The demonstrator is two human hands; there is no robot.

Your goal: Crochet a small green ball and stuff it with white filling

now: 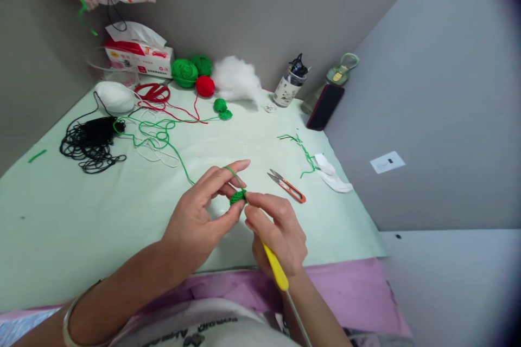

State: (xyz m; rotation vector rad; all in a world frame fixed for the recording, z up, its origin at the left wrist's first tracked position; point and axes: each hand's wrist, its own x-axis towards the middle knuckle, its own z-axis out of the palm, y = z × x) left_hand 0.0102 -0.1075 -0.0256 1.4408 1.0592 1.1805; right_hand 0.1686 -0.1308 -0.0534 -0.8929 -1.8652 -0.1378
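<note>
My left hand (203, 211) pinches a small green crochet piece (237, 196) between thumb and middle finger, with its forefinger raised and green yarn (179, 157) looped over it. That yarn trails back across the pale green table (81, 227) to a loose tangle. My right hand (277, 233) is closed round a crochet hook with a yellow handle (275, 268), its tip at the green piece.
Orange thread snips (287, 185) lie just right of my hands. Farther back are green yarn balls (185, 72), a red ball (205, 85), white yarn (115, 96), black yarn (91, 138), stuffing (236, 78), a tissue box (138, 57) and a jar (288, 87).
</note>
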